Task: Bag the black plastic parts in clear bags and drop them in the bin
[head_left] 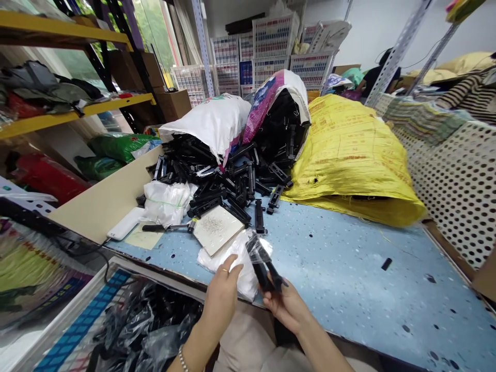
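Observation:
Two long black plastic parts [263,261] stand tilted in my right hand [285,306], which is closed around their lower ends. Clear film covers at least their upper portion. My left hand [222,287] is just to the left with fingers apart and nothing visible in it. Beneath and beyond the hands lies a stack of clear plastic bags [244,281]. A square pale board [217,227] strewn with tiny bits rests on that stack. Behind it a heap of similar black plastic parts [232,181] spills over the blue table [333,268].
A white sack [217,116] and a purple-white sack [287,80] gape toward the heap. To the right sits a yellow sack [349,150]. A black-handled tool [155,227] and a white power bank-like block [124,223] lie left. Below, a crate [112,263] contains bagged black parts.

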Tool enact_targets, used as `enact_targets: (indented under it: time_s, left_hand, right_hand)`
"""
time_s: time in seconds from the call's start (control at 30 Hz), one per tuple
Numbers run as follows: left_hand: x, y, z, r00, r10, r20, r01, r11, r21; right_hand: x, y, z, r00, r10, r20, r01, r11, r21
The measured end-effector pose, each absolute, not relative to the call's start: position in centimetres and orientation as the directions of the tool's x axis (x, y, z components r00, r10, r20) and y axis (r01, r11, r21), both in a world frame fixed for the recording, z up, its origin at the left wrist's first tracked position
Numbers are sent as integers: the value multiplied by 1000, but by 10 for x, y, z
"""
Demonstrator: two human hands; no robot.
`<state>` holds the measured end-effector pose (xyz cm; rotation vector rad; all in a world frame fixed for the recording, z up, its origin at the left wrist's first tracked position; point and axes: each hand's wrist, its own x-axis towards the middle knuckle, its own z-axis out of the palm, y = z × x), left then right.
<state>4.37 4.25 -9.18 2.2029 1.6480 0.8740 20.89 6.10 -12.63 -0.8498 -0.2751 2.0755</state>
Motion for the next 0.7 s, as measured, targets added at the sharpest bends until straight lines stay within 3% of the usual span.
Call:
enact_targets:
  time_s: [0.13,0.27,0.33,0.4,0.53,0.63,0.7]
  left_hand:
    - [50,38,-87,418,844,335,591,-533,605]
    - [58,22,-60,541,816,201,500,-505,703]
    - [54,11,-37,553,821,143,522,-476,708]
    - [44,-2,-11,529,842,106,561,-440,701]
    - [-1,-24,12,380,922,-78,631,-197,750]
    - [-49,-28,-29,125,950,-285,688,125,715]
    - [-79,-26,-78,-145,870,-471,695,429,577]
  right_hand:
    - [205,54,-117,-270,863,-426,-541,-502,-674]
    - [206,47,-106,-139,934,-328,-352,-356,-866]
    - [206,38,-97,-164,953,-254,-240,-288,-927]
    - [206,28,-86,-315,923,-223,-183,-290,-939]
    - [208,17,-76,-683,682,-262,-100,-443,-891]
    - [214,22,-89,-633,690,-352,-31,-477,-878]
    - [220,28,-101,-528,742,-413,-26,-500,-865]
